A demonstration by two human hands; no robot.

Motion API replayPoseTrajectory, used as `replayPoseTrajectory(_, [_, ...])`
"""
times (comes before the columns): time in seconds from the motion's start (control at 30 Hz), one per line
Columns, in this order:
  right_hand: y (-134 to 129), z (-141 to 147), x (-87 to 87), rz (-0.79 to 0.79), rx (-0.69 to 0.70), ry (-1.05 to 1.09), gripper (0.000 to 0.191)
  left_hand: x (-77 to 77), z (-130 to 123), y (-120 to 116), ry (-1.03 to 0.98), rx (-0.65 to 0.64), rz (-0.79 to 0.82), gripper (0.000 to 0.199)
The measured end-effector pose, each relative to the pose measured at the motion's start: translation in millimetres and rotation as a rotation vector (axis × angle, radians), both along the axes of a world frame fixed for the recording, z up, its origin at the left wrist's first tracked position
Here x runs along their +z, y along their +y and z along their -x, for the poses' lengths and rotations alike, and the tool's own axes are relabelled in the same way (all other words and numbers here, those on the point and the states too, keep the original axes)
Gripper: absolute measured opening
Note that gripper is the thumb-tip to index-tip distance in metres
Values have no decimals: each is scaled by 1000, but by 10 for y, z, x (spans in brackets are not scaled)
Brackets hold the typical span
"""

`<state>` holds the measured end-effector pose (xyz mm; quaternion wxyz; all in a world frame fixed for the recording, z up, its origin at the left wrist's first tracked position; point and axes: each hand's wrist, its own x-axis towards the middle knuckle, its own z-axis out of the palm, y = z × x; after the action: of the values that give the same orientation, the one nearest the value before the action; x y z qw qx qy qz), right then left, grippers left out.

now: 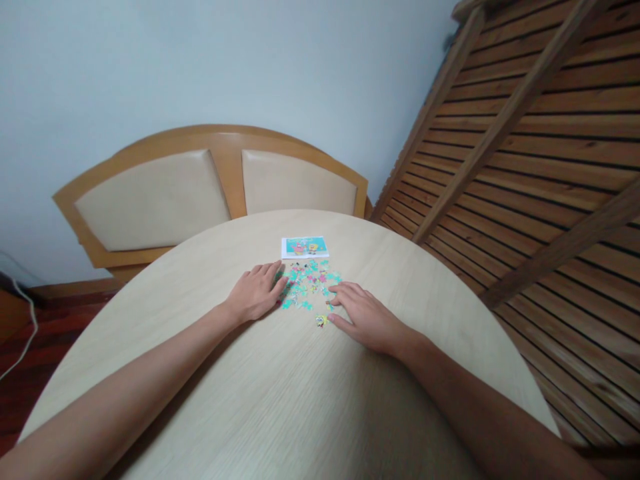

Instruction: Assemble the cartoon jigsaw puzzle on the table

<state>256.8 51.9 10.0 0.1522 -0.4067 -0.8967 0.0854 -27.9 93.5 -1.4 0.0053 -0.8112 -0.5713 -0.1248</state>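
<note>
I see a pale wall [240, 60] behind a wooden headboard [233, 177] with 2 cream panels [150, 200]. On the right, a slatted frame [550, 200] slants upward. The round table [250, 413] shows light grain. At far left, a white cable [35, 325] curves near dark red floor [20, 395]. The light is soft.

One left hand [256, 292]; one right hand [367, 320]; one table [250, 407]; one picture card [305, 247]; puzzle pieces [306, 305] too small to count.

Looking like a home bedroom: padded headboard [227, 177] is standing by pale wall [280, 73], slatted wood frame [537, 163] at right.
</note>
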Motion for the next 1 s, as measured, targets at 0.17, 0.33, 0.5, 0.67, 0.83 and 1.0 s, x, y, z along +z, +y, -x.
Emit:
replayPoseTrajectory(0.17, [-12,-1,23,14,-4,-7,25,120,182,-144,-16,170,-12,52])
replayPoseTrajectory(0.33, [-4,-11,26,13,-8,-8,23,324,193,-409,59,241,-3,40])
replayPoseTrajectory(0.5, [-5,-7,18,-7,-13,-7,25,376,-29,-749,249,71,0,48])
replayPoseTrajectory(0.67, [-49,25,56,-49,16,-3,26,268,-320,-1018,89,-407,-57,40])
replayPoseTrajectory(0.83, [-95,61,83,-83,117,32,19,204,-370,-1052,-64,-580,-49,30])
replayPoseTrajectory(1.0, [-108,81,75,-65,163,36,17,167,-289,-977,-115,-566,-125,27])
